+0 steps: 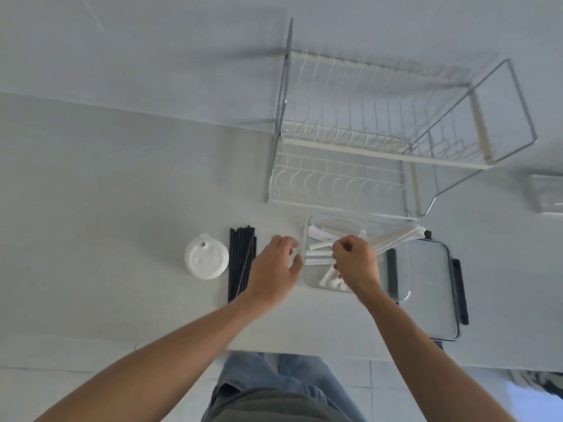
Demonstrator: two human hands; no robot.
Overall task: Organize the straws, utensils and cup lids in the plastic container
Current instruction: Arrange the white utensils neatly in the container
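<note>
Clear plastic container [307,239], on white tabletop [122,193] in front of wire dish rack [380,132]: holds white wrapped utensils [318,257]. Right hand [355,260] over container, fingers pinching a bundle of white wrapped utensils. Left hand [274,269] just beside container, fingers loosely spread, holding nothing. Black straws [240,263] lie grouped left of that hand; white cup lids [206,259] stacked beside them.

— What colours are in front of you?
— My surface [122,178] is pale grey. Black straws [240,263], a white cup lid [206,261], white wrapped utensils [318,257] in the clear container [307,226].
— The rack?
— White wire dish rack [365,147]; my jeans [274,376] are blue.
</note>
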